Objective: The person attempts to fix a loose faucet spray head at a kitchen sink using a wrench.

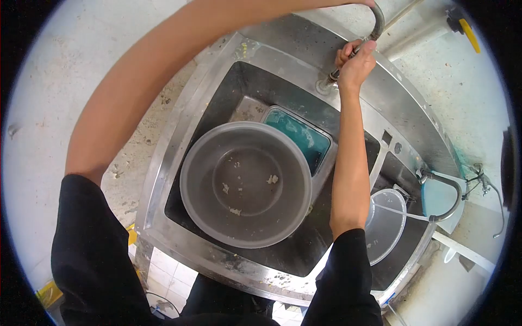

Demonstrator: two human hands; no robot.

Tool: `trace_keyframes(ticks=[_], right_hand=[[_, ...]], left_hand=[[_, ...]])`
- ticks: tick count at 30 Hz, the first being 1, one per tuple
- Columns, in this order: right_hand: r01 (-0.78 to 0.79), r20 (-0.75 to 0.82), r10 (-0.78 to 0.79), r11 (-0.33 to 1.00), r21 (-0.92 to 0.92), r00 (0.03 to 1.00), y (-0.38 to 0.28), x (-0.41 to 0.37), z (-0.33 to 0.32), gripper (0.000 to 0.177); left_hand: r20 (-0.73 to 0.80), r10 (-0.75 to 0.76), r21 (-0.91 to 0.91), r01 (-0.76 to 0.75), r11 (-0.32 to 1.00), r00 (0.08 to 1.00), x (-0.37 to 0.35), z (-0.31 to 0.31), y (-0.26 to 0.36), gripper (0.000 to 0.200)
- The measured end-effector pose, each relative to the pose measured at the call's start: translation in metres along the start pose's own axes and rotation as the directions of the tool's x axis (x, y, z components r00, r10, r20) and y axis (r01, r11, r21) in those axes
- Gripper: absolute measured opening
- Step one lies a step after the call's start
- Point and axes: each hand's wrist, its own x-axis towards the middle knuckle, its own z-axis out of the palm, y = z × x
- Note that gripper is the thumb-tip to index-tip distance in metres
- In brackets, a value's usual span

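Observation:
My right hand (pixel 357 64) is wrapped round the stem of a metal faucet (pixel 333 76) at the back rim of the sink. My left arm reaches across the top of the view, and only a bit of my left hand (pixel 361 2) shows at the top edge, by the curved spout (pixel 379 23); its fingers are mostly out of frame. Below, a large round grey basin (pixel 246 239) rests in the left sink compartment, with small pale scraps (pixel 272 179) on its bottom. Beside it lies a teal rectangular tray (pixel 296 136), partly covered by the basin's rim.
The steel sink (pixel 163 163) has a second compartment at the right, holding a round pale bowl (pixel 387 233). Water runs toward it from another curved faucet (pixel 454 195). A yellow-handled valve (pixel 470 36) is on the wall at the upper right.

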Motion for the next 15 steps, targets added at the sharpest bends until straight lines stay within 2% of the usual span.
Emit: trace_keyframes(ticks=[1,4,5,7,9,10,12,14,15], right_hand=[[-0.005,0.002,0.005,1.0,-0.005,1.0,0.001,-0.002,0.0,0.067],[0.04,0.005,-0.04,0.997,-0.065,0.999,0.018,0.0,0.0,0.066],[0.344,-0.062,-0.376,0.894,-0.287,0.924,0.042,0.012,-0.001,0.068],[0.565,-0.044,-0.671,0.657,-0.499,0.741,0.049,0.014,-0.001,0.07],[0.354,-0.081,-0.386,0.898,-0.261,0.919,0.03,0.004,-0.004,0.071],[0.212,-0.067,-0.222,0.968,-0.135,0.973,0.013,-0.003,-0.002,0.072],[-0.109,0.024,0.107,0.988,0.105,0.994,-0.004,-0.009,-0.001,0.073],[-0.146,0.094,0.139,0.987,0.068,0.986,0.0,-0.003,-0.01,0.075],[-0.159,0.155,0.146,0.984,0.078,0.977,0.002,0.001,-0.015,0.076]], left_hand=[[-0.04,0.042,-0.049,-0.044,0.998,0.998,-0.016,-0.008,0.012,0.047],[-0.011,0.042,-0.236,-0.043,0.971,0.999,-0.025,-0.021,0.05,0.046],[0.004,0.043,-0.303,-0.039,0.952,0.999,-0.024,-0.022,0.059,0.046],[0.051,0.061,-0.429,-0.033,0.903,0.997,-0.016,-0.033,0.07,0.046],[0.14,0.073,-0.549,0.016,0.836,0.988,0.0,-0.036,0.069,0.047],[0.194,0.093,-0.621,0.049,0.783,0.976,0.012,-0.04,0.065,0.047],[0.267,0.135,-0.699,0.095,0.709,0.954,0.03,-0.05,0.058,0.049],[0.202,0.139,-0.718,0.05,0.694,0.969,0.043,-0.044,0.055,0.05],[0.04,0.179,-0.694,-0.101,0.712,0.983,0.047,-0.029,0.053,0.054]])
